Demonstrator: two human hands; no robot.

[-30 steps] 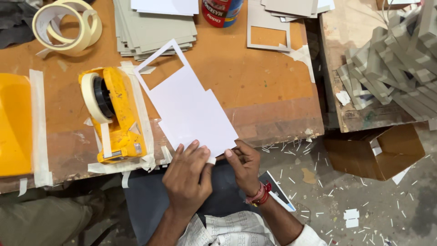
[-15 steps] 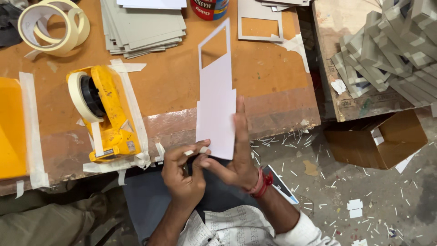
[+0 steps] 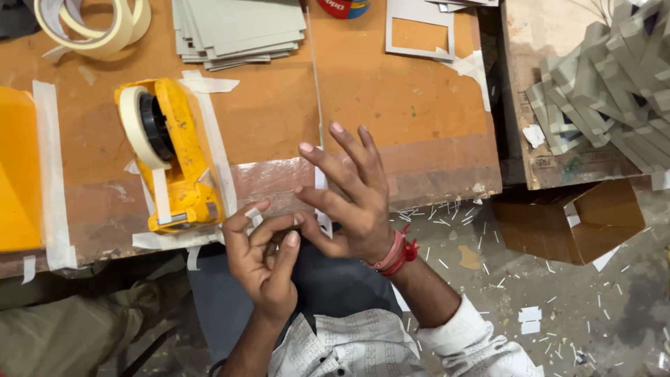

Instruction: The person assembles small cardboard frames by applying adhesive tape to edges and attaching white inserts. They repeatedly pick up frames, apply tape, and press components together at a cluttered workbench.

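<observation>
Your right hand is spread, fingers fanned upward, with a thin white card standing edge-on to the camera behind the palm, so you see only a sliver of it above the near edge of the worktop. Your left hand is curled, thumb and forefinger pinching near the card's lower end; whether a small tool sits in that pinch cannot be told.

The card looks light, stiff enough to stand, yet easy to crease, so it is best held by its edges near a corner, not squeezed across the middle.

The worktop is orange board, taped along its front. On it stand a yellow tape dispenser just left of your hands, tape rolls at the far left, a stack of grey boards and a cut-out frame. The floor below is dusty concrete strewn with paper slivers, with a brown box to your right.
</observation>
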